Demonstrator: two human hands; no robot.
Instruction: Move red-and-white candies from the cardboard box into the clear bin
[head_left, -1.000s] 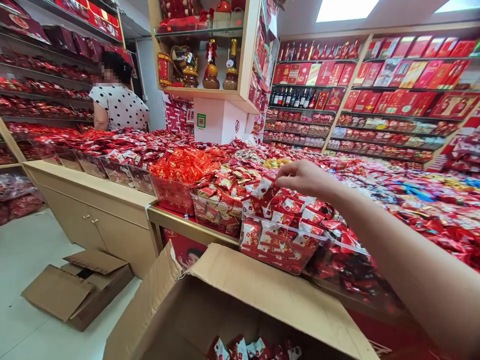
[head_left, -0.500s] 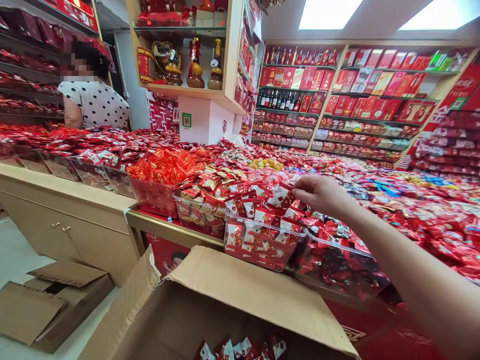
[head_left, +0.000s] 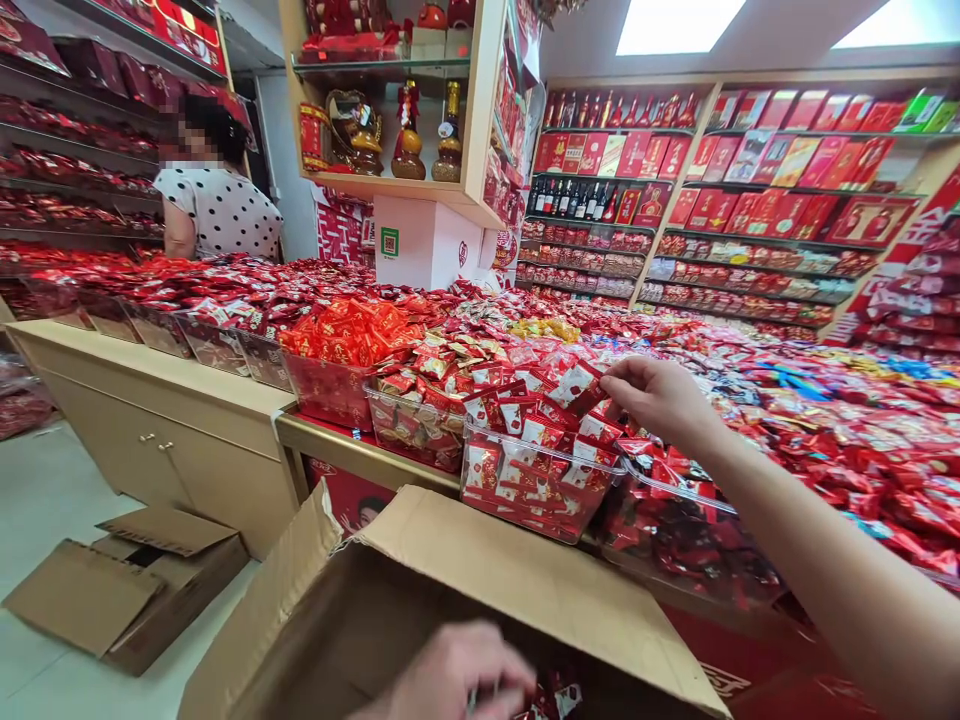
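My right hand (head_left: 660,400) pinches the corner of a red and white candy packet (head_left: 576,386) on top of a heaped clear plastic bin (head_left: 536,490). Similar packets fill that bin. Low in the view, my left hand (head_left: 472,670) is inside an open cardboard box (head_left: 517,570), blurred by motion, with its fingers curled beside a few red and white packets (head_left: 559,697). Whether it holds any of them cannot be made out.
Bins of wrapped sweets (head_left: 360,335) line the counter on both sides. Another cardboard box (head_left: 172,575) lies on the floor at left. A person in a dotted top (head_left: 221,210) stands behind the counter. Stocked shelves (head_left: 600,180) stand at the back.
My left hand has come into view inside the box, over the packets. My right hand stays at the bin's packets. The whole scene has shifted slightly to the right.
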